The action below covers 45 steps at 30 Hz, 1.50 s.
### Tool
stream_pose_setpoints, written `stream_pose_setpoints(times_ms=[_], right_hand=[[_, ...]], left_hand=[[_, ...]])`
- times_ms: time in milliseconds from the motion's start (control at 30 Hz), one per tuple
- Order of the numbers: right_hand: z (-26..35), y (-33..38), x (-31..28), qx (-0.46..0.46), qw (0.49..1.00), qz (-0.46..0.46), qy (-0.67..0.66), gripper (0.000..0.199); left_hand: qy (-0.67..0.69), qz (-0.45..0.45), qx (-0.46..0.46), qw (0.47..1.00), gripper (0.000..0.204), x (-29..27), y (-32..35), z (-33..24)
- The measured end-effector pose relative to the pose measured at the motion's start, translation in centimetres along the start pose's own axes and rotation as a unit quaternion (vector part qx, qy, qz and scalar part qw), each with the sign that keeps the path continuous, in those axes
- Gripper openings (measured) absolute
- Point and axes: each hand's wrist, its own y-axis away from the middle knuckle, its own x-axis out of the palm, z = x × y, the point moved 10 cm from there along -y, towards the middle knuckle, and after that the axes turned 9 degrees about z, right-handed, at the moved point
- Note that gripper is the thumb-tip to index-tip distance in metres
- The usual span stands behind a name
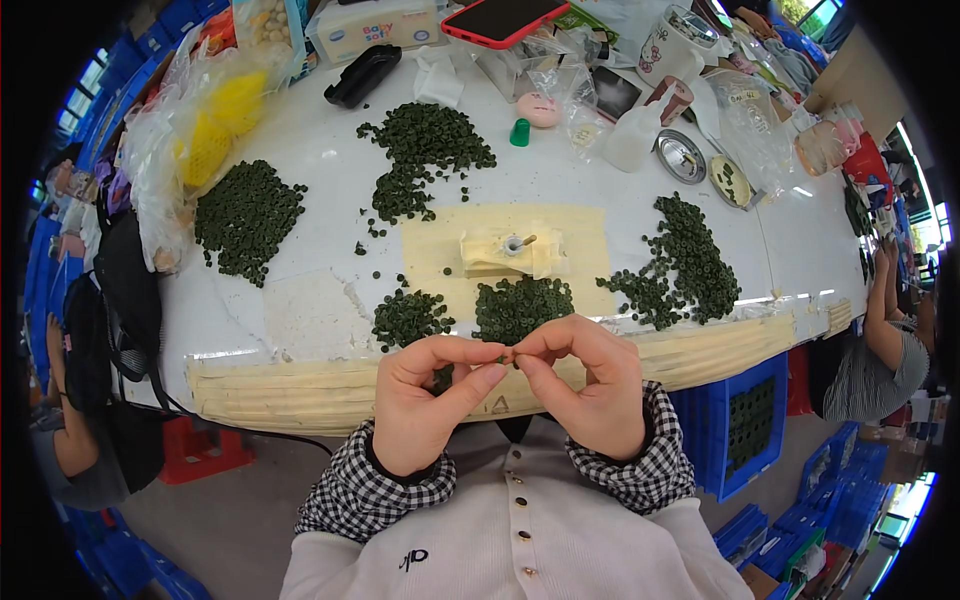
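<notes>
My left hand and my right hand meet at the table's front edge, thumbs and forefingers pinched together tip to tip. A tiny dark green part shows between the fingertips, mostly covered by them. Just beyond my hands lies a pile of small dark green ring-shaped parts. A smaller pile of the same parts sits to its left, partly behind my left hand. Behind the middle pile, a block wrapped in cream tape with a metal post on top rests on a cream taped patch.
More green parts lie in heaps at the left, far middle and right. A phone in a red case, a black case, a green cap and a round tin stand farther back. Blue crates stand below right.
</notes>
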Motion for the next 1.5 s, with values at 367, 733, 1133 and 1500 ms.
stream_pose_setpoints(times_ms=[367, 733, 1133, 1500], right_hand=[[0.5, 0.1, 0.0, -0.003, 0.999, -0.006, 0.043, 0.01], [0.7, 0.2, 0.0, 0.011, 0.999, -0.012, 0.048, 0.01], [0.3, 0.0, 0.0, -0.015, 0.997, 0.058, -0.042, 0.012], [1.2, -0.1, 0.0, -0.059, 0.994, 0.088, -0.028, 0.014]], left_hand=[[-0.031, -0.015, 0.013, 0.999, 0.015, -0.2, 0.0, 0.4], [-0.076, -0.009, 0.059, 0.995, 0.019, 0.2, 0.2, -0.6], [0.039, 0.024, -0.046, 0.998, 0.014, 0.2, 0.0, 1.6], [0.168, 0.076, -0.098, 0.978, 0.013, 1.5, 0.1, 1.9]])
